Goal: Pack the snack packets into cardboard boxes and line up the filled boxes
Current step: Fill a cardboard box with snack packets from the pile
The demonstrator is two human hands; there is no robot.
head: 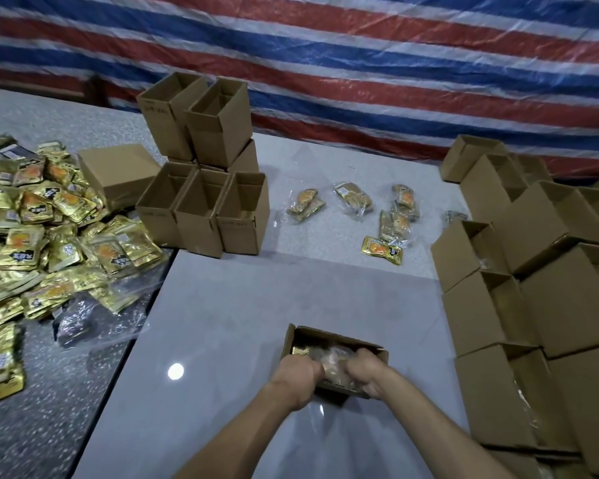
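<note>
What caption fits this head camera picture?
Left hand and right hand grip bagged snack packets in a cardboard box, packet pile left, more boxes right.

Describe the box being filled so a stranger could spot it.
On the white table, between the gold packet pile and box rows, one open box sits alone nearest the person. Only there the left hand and right hand grip bagged packets.

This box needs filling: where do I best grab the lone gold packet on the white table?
Probably pinch the gold packet by its near long edge, reaching from above on your side. It lies flat, with wrapped bundles crowding its far side, so the near edge is free.
</note>
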